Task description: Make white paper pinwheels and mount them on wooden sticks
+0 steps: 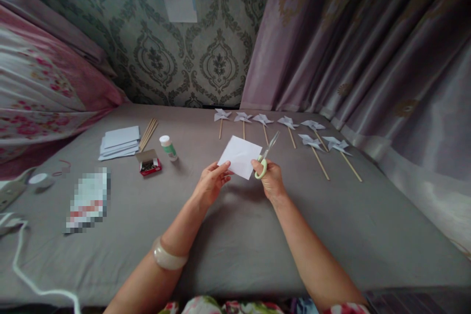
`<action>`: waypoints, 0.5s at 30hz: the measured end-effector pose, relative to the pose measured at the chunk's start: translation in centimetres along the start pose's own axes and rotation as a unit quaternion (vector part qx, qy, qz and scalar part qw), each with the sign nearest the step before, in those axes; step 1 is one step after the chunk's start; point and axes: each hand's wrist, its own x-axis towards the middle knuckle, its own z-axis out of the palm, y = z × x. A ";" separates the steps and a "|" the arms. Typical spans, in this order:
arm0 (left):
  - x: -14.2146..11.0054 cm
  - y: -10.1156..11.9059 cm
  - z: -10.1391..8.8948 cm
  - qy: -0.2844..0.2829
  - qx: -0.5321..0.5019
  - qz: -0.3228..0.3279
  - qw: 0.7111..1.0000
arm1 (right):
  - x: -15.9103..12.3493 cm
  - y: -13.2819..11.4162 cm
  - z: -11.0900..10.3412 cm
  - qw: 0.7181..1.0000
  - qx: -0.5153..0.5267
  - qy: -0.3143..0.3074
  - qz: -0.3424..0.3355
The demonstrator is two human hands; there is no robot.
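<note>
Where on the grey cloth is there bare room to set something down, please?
Bare cloth lies right of the right forearm, nearer than the pinwheels; between the left forearm and blurred packet; and between the glue and leftmost pinwheel. Crowded: back left, with paper stack, sticks, red box and glue; back right, among the pinwheels.

Left hand (211,180) pinching a square white paper sheet (241,158), right hand (270,176) gripping green-handled scissors (262,168), paper pinwheels (262,119) on sticks, glue bottle (168,148) beyond the red box (150,167).
</note>
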 end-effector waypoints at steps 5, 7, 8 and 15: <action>-0.3 -1.5 0.7 -0.012 0.036 -0.011 0.999 | -0.6 0.2 0.8 0.999 0.010 0.030 -0.019; -0.4 -2.0 0.9 -0.021 0.054 -0.007 0.998 | -0.7 0.1 1.0 0.999 0.005 0.037 -0.028; -0.5 -2.2 0.9 -0.024 0.061 -0.005 0.998 | -0.8 0.0 1.1 0.999 0.001 0.041 -0.033; -0.2 -1.5 0.5 0.020 0.059 0.037 0.997 | -0.8 -0.7 0.8 0.997 -0.077 0.023 -0.019</action>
